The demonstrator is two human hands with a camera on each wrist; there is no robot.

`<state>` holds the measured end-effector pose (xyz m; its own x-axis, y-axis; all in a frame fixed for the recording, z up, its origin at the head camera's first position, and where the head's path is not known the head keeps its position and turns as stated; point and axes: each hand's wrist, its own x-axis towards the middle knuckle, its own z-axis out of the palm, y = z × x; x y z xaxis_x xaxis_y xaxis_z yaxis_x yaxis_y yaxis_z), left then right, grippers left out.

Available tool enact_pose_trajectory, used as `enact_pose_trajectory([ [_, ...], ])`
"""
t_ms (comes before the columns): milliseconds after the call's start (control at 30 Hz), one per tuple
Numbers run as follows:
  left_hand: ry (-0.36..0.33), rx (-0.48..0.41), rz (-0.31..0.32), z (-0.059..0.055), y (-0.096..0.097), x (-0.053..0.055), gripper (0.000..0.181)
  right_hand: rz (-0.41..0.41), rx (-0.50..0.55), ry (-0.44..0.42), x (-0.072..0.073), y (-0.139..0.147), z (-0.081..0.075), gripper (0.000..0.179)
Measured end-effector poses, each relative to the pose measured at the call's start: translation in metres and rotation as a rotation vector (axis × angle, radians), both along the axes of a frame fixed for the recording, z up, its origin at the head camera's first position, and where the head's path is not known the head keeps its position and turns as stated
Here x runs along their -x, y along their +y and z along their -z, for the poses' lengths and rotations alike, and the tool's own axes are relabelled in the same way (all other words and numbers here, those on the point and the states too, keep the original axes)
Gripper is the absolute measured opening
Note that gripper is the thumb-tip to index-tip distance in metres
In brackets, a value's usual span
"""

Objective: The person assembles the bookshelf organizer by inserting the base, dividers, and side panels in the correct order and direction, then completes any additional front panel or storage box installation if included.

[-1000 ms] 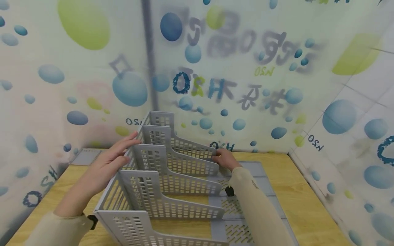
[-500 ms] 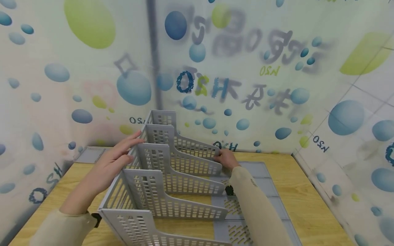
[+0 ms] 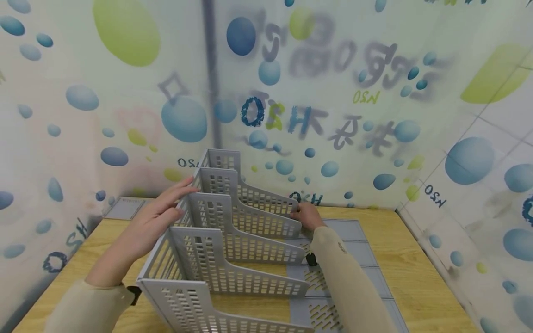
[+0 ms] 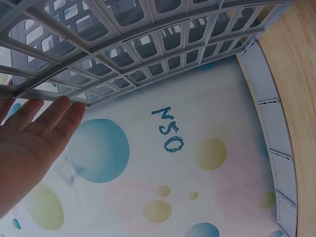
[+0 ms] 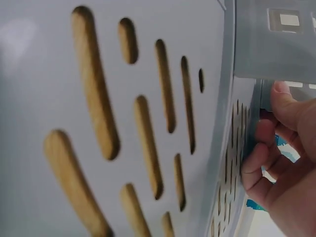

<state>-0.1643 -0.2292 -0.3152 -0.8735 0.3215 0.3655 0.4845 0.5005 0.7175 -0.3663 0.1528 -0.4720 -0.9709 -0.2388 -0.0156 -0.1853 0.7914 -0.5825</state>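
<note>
A grey plastic file rack (image 3: 200,254) with several perforated upright dividers stands on the wooden table. My left hand (image 3: 145,226) lies along its slatted back, fingers extended at the upper edge; in the left wrist view the straight fingertips of this left hand (image 4: 37,133) touch the lattice (image 4: 138,47). At the far front corner my right hand (image 3: 309,216) pinches the low end of the farthest divider (image 3: 266,199). Seen from the right wrist, the right hand's thumb (image 5: 284,96) presses on that grey piece, with the other fingers curled beneath.
Flat grey panels (image 3: 343,231), joined in a row and partly slotted, lie on the table (image 3: 399,245) along the rack's front. Another grey panel (image 3: 122,209) lies at the back left. Patterned curtain walls (image 3: 354,162) close in the back and sides.
The head view has shifted slightly, so rack and hands appear a little further right. Both hands keep their places on the rack.
</note>
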Motion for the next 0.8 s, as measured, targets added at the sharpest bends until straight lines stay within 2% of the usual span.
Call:
enact_pose_trajectory([
  [233, 0.022, 0.023, -0.022, 0.0003, -0.0045, -0.0007, 0.042, -0.004, -0.008, -0.028, -0.0016, -0.0021, 0.0011, 0.012],
  [367, 0.034, 0.048, -0.024, -0.0022, -0.0077, -0.001, 0.043, -0.001, -0.033, -0.011, -0.0013, -0.003, -0.0002, 0.013],
  [600, 0.008, 0.052, -0.015, -0.0058, -0.0065, -0.0022, 0.043, -0.029, -0.047, 0.007, 0.0027, 0.0009, 0.0051, 0.017],
  [800, 0.0, 0.039, -0.005, -0.0064, -0.0032, -0.0017, 0.044, 0.02, -0.036, -0.005, 0.0003, 0.0024, 0.007, 0.017],
])
